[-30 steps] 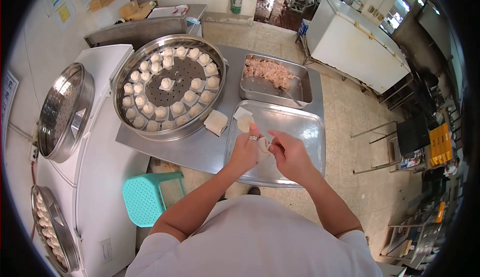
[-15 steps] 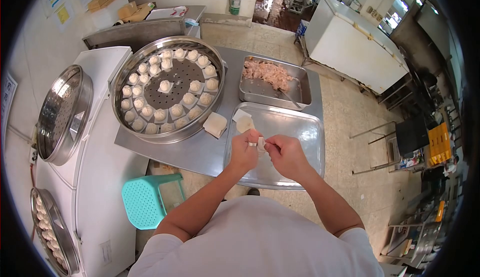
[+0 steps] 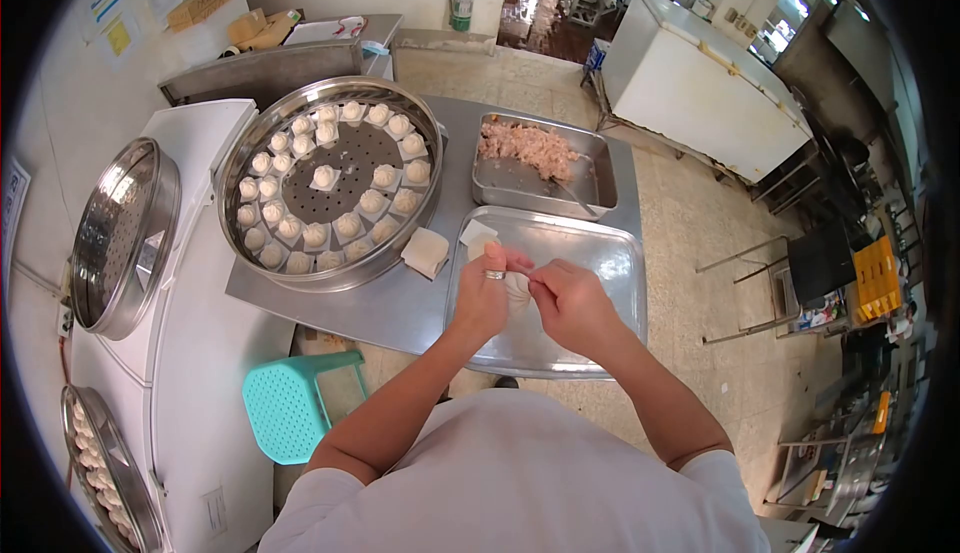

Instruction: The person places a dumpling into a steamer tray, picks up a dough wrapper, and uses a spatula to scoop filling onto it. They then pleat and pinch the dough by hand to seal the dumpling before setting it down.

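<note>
A pale, pleated dough bun is held between my two hands over a shallow metal tray. My left hand, with a ring on one finger, cups the bun from the left. Pinching at the dough's gathered edge from the right is my right hand. Partly behind my left fingers, a paper square lies on the tray. Left of the tray sits a stack of paper squares. The underside of the bun and some fingertips are hidden.
A round perforated steamer holds several pleated buns on papers. Beyond the tray, a deep pan contains pinkish filling and a utensil. A turquoise stool stands below left; more steamer trays are at far left.
My left hand has turned and its fingers have spread around the dough, so the pleated bun shows more between my hands. The view has shifted slightly.
</note>
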### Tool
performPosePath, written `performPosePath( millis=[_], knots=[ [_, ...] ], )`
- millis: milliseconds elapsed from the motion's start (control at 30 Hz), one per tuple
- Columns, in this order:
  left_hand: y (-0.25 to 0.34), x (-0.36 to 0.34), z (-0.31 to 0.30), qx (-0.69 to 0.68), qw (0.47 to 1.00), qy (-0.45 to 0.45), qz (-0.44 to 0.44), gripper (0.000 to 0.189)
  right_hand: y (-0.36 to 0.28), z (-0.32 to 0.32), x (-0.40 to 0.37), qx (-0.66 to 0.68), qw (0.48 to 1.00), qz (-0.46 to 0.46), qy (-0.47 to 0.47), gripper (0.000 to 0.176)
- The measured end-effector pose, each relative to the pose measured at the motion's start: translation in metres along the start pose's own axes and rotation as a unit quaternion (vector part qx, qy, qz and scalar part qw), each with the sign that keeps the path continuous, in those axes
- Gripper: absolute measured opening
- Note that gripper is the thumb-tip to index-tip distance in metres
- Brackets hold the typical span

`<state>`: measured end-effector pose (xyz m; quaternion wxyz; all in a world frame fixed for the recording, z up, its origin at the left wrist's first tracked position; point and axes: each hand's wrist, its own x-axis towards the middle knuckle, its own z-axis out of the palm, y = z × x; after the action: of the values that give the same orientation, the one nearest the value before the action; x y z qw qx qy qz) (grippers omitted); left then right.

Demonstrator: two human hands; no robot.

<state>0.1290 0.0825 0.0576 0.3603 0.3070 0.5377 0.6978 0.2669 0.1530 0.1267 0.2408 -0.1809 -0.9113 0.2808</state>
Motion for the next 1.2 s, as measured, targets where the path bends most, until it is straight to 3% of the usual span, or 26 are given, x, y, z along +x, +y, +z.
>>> performPosePath(
  millis=[133,233,333,433,533,733,833,933,1033,1200],
  knots=[
    [0.003,0.003,-0.009,-0.006,0.997,0.004,-0.080,0.090,-0.006,-0.003,-0.001,-0.087,0.994,-0.059,0.007,0.009],
    [0.014,0.005,-0.013,-0.032,0.989,-0.039,-0.136,0.095,-0.021,-0.007,0.006,-0.040,0.996,-0.070,0.049,0.009],
    [0.026,0.005,-0.012,-0.041,0.989,-0.057,-0.133,0.096,-0.020,-0.005,0.011,0.002,0.995,-0.089,0.043,0.011],
    [0.026,0.010,-0.007,-0.122,0.979,-0.019,-0.164,0.097,-0.011,-0.003,0.012,-0.044,0.995,-0.086,0.013,0.013],
    [0.020,0.007,-0.018,-0.046,0.988,-0.039,-0.140,0.099,-0.008,-0.005,0.011,-0.093,0.990,-0.109,-0.004,0.016],
    [0.027,0.005,-0.021,-0.067,0.980,-0.073,-0.172,0.099,-0.032,-0.014,0.017,-0.056,0.987,-0.147,0.020,0.021],
    [0.031,0.008,-0.025,-0.053,0.972,-0.097,-0.206,0.099,-0.026,-0.015,0.019,-0.063,0.977,-0.201,-0.014,0.019],
    [0.039,0.006,-0.020,-0.093,0.963,-0.079,-0.241,0.099,-0.025,-0.014,0.018,-0.080,0.981,-0.174,-0.029,0.015],
    [0.020,0.001,-0.023,-0.041,0.987,-0.083,-0.132,0.099,-0.021,-0.015,0.018,-0.102,0.984,-0.140,-0.044,0.011],
    [0.006,0.000,-0.025,-0.070,0.983,-0.115,-0.123,0.095,-0.032,-0.021,0.018,-0.056,0.988,-0.139,-0.037,0.012]
  ],
)
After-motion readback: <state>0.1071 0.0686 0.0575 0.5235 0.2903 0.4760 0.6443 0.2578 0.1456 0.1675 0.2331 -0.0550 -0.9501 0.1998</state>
